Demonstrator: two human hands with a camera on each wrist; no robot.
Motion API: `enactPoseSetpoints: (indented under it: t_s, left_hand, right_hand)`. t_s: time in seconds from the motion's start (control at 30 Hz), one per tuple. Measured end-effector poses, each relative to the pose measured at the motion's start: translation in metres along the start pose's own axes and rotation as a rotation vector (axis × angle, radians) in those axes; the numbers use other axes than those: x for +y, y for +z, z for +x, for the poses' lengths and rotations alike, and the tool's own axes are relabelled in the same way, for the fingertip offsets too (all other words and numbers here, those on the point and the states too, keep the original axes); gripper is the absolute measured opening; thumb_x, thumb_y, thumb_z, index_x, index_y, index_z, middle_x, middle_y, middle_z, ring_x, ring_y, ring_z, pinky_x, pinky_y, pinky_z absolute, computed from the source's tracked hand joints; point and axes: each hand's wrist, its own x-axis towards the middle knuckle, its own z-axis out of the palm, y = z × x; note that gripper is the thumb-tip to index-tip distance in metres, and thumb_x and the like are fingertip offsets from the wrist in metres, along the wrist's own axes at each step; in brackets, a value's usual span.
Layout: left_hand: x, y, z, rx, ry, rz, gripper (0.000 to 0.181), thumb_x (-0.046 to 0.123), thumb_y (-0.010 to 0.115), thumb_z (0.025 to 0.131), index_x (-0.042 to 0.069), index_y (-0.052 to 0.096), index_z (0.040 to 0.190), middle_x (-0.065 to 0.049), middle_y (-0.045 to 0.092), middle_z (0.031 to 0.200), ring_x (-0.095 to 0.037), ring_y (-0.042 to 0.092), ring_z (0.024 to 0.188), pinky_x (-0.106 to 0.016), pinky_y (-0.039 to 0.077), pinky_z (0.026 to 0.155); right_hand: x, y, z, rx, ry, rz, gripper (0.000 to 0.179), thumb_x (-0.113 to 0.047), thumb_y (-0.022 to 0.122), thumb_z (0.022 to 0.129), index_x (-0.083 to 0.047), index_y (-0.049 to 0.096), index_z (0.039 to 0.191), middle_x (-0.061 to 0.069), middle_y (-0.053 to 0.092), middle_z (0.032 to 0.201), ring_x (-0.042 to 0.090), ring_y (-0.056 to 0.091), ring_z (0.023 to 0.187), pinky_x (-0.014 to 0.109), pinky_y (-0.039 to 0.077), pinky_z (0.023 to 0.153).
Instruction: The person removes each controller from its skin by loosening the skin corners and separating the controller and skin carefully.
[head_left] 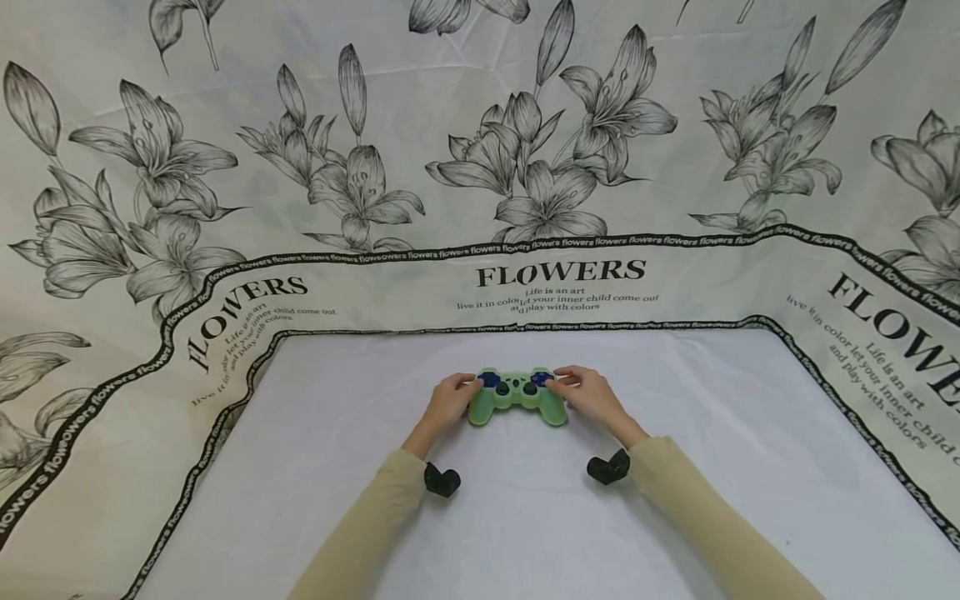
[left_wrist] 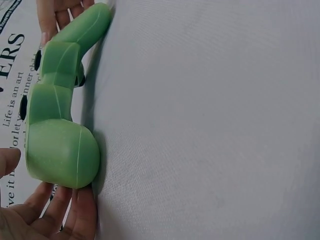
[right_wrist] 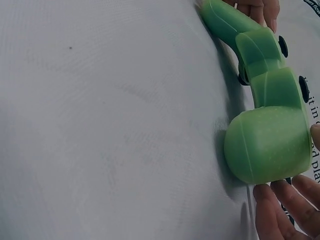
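Note:
A green game controller (head_left: 517, 395) with blue button pads and two black thumbsticks lies on the white tabletop cloth, its handles toward the person. My left hand (head_left: 452, 400) holds its left side, the thumb on top by the blue pad. On the opposite side my right hand (head_left: 592, 394) grips it likewise, thumb by the other blue pad. In the left wrist view the controller (left_wrist: 62, 152) shows its rounded handle end, with the fingers (left_wrist: 60, 210) against its outer side. The right wrist view shows the other handle of the controller (right_wrist: 270, 145), fingers (right_wrist: 295, 202) touching its side.
A white cloth (head_left: 517, 525) covers the table. Behind and at both sides hangs a fabric backdrop (head_left: 420, 292) printed with flowers and lettering. Black devices sit at the left wrist (head_left: 442, 481) and the right wrist (head_left: 608, 467).

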Motion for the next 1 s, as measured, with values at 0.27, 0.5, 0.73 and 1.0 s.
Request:
enactPoseSetpoints:
  t_s: [0.27, 0.5, 0.73, 1.0]
  left_hand:
    - [0.000, 0.001, 0.000, 0.008, 0.003, -0.017, 0.049, 0.036, 0.053, 0.097, 0.001, 0.055, 0.132, -0.014, 0.065, 0.110, -0.016, 0.057, 0.082, -0.025, 0.049, 0.065]
    - [0.000, 0.001, 0.002, -0.002, -0.018, -0.038, 0.049, 0.034, 0.054, 0.097, 0.001, 0.054, 0.133, -0.015, 0.064, 0.115, -0.015, 0.057, 0.083, -0.024, 0.050, 0.065]
    - [0.001, 0.003, 0.000, 0.040, -0.004, -0.025, 0.045, 0.030, 0.056, 0.097, 0.001, 0.057, 0.131, -0.014, 0.066, 0.110, -0.014, 0.057, 0.083, -0.022, 0.047, 0.067]
    - [0.001, 0.006, 0.000, 0.085, 0.036, -0.010, 0.041, 0.027, 0.059, 0.096, 0.001, 0.060, 0.128, -0.013, 0.066, 0.104, -0.016, 0.057, 0.086, -0.024, 0.048, 0.069]
  right_hand:
    - [-0.004, 0.000, 0.000, -0.032, 0.078, 0.045, 0.058, -0.042, 0.058, 0.094, 0.003, 0.054, 0.131, 0.026, 0.060, 0.124, 0.021, 0.067, 0.084, 0.030, 0.056, 0.071]
    - [-0.010, 0.000, -0.001, -0.096, 0.134, 0.072, 0.059, -0.039, 0.054, 0.097, 0.008, 0.050, 0.133, 0.025, 0.061, 0.120, 0.016, 0.063, 0.078, 0.029, 0.056, 0.071]
    - [-0.009, 0.001, -0.001, -0.103, 0.118, 0.066, 0.058, -0.038, 0.053, 0.097, 0.008, 0.050, 0.132, 0.026, 0.061, 0.123, 0.015, 0.063, 0.076, 0.029, 0.055, 0.070]
    - [-0.007, 0.001, -0.002, -0.064, 0.073, 0.057, 0.055, -0.036, 0.055, 0.097, 0.007, 0.051, 0.132, 0.027, 0.061, 0.120, 0.016, 0.064, 0.075, 0.030, 0.055, 0.068]
